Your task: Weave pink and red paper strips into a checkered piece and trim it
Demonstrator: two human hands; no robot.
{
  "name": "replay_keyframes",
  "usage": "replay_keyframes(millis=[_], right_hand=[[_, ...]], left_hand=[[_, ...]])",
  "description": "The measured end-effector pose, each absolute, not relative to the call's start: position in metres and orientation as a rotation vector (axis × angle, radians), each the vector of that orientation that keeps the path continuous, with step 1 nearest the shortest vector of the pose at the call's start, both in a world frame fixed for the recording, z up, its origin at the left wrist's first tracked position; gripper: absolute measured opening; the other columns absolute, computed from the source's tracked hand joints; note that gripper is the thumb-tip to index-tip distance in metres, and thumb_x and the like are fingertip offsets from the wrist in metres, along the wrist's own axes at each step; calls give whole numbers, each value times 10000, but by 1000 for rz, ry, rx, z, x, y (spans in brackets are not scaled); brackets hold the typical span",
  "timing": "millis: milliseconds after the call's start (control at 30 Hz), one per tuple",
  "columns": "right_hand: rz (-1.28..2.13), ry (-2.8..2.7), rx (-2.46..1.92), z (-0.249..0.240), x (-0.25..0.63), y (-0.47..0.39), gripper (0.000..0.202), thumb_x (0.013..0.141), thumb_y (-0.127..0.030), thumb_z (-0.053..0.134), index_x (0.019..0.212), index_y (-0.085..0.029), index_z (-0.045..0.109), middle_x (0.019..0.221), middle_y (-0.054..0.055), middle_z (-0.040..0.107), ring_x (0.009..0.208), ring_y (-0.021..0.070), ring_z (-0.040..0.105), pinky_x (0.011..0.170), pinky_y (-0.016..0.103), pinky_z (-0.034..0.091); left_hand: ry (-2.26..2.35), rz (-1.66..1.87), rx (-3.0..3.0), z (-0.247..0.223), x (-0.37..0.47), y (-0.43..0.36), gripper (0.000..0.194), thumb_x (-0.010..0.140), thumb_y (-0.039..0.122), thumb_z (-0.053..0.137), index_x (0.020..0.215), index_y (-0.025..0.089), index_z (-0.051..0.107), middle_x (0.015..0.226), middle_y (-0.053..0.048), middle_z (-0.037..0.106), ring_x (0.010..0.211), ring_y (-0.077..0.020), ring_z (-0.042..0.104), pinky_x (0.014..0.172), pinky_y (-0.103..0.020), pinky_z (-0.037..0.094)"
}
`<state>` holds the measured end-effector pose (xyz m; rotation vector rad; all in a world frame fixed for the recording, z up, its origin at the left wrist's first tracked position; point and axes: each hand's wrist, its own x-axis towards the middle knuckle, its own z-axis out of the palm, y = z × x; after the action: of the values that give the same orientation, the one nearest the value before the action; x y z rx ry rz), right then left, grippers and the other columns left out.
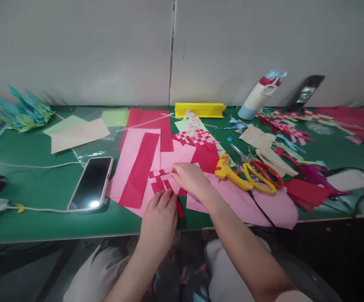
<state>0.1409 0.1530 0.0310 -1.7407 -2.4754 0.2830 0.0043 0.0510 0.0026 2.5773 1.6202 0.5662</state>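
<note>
Seated at a green table (49,228), with left hand (159,209) at six o'clock of a red-and-pink woven piece (157,178), with fingers bent and close together over red strips (181,209), too covered to tell its grip; with right hand (188,178) at three o'clock, drawn narrow to bunched fingertips beside the end of a pink strip (165,178), too small to tell if pinched; with the woven piece atop pink sheets (175,152) at the dial's centre; flanked at nine by a red panel (139,176) and a phone (91,184) screen up, and at three by a yellow glue gun (236,178) and yellow and red scissor handles (267,190); backed between one and two by checkered woven shapes (196,136); ringed beyond by a yellow piece (200,110) at one, a white-and-blue bottle (257,99) at two and teal paper leaves (27,113) at ten; closed off at twelve by grey panels (106,54)
</note>
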Motion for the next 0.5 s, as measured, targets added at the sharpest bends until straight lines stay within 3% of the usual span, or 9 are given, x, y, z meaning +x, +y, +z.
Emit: replay_keyframes(millis=[300,500], right_hand=[[310,-2453,-1824,36,136,159,198,890,-220,470,960,-178,650,938,97,722,835,247,672,636,303,426],[443,-2389,-1743,41,143,156,187,821,-299,599,991,-238,651,976,42,723,877,219,659,646,269,402]], left_hand=[[1626,588,2590,2,5,52,378,849,108,470,1196,152,614,1217,-104,642,1108,-270,565,952,-428,499],[1594,573,2604,1,2,53,385,852,130,476,1218,148,593,1223,-114,627,1115,-276,548,958,-435,489]])
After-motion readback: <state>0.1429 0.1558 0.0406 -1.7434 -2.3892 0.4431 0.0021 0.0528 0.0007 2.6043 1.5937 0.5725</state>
